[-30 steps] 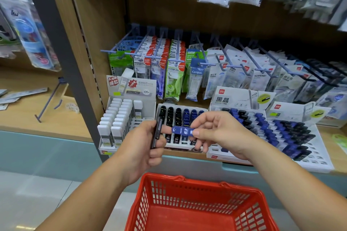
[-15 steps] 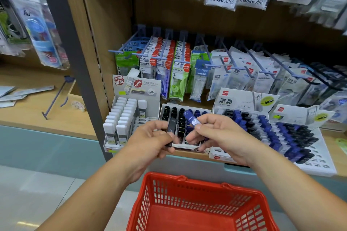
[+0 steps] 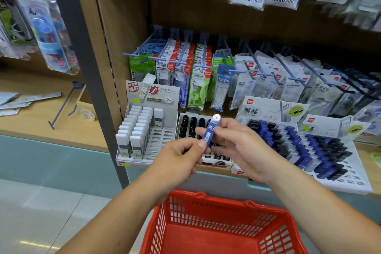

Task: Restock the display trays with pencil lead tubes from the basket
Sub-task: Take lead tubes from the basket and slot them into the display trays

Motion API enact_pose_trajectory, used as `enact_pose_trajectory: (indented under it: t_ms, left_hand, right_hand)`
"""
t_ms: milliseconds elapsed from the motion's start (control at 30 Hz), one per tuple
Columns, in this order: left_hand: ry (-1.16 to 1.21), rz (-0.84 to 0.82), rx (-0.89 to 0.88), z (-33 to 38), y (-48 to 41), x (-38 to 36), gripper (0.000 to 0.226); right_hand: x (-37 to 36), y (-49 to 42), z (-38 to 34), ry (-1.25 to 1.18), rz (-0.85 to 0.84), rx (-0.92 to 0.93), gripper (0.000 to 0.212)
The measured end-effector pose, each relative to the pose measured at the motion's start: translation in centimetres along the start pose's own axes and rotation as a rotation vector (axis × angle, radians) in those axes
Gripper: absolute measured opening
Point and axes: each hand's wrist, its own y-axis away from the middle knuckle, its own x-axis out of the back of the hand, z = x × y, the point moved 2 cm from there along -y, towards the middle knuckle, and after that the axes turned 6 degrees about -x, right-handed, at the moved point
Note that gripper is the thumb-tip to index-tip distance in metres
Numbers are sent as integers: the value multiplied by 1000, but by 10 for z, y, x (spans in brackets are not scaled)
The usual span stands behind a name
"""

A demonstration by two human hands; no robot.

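A blue pencil lead tube (image 3: 209,132) with a white cap stands nearly upright between both hands, in front of the middle display tray (image 3: 216,161) of black and blue tubes. My right hand (image 3: 239,146) grips its upper part with curled fingers. My left hand (image 3: 179,159) pinches its lower end with the thumb. Whether the left hand still holds a black tube is hidden. The red basket (image 3: 206,198) hangs below my forearms, and the part of its floor I can see is bare.
A tray of white-capped tubes (image 3: 165,136) stands left of the middle tray, and a wide tray of blue and black tubes (image 3: 350,177) lies to the right. Packets hang on blue hooks (image 3: 185,62) above. A grey shelf post (image 3: 86,68) rises at the left.
The blue tube has turned from lying sideways to nearly upright, cap up. Both hands rose slightly. The black tube seen earlier in my left hand no longer shows.
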Motion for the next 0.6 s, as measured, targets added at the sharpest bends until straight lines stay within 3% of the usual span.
enact_pose_trajectory:
  t_ms: [200, 333, 433, 600]
  left_hand:
    - [109, -46, 102, -1, -2, 5, 32]
    - [72, 21, 141, -8, -4, 10, 22]
    - [-87, 88, 127, -12, -4, 18, 15]
    - [-152, 126, 112, -15, -3, 21, 11]
  right_hand:
    - [13, 1, -6, 88, -18, 178, 29]
    - [23, -4, -9, 75, 152, 241, 13]
    - [31, -9, -6, 411, 298, 260, 11]
    - [31, -19, 16, 691, 296, 259, 20]
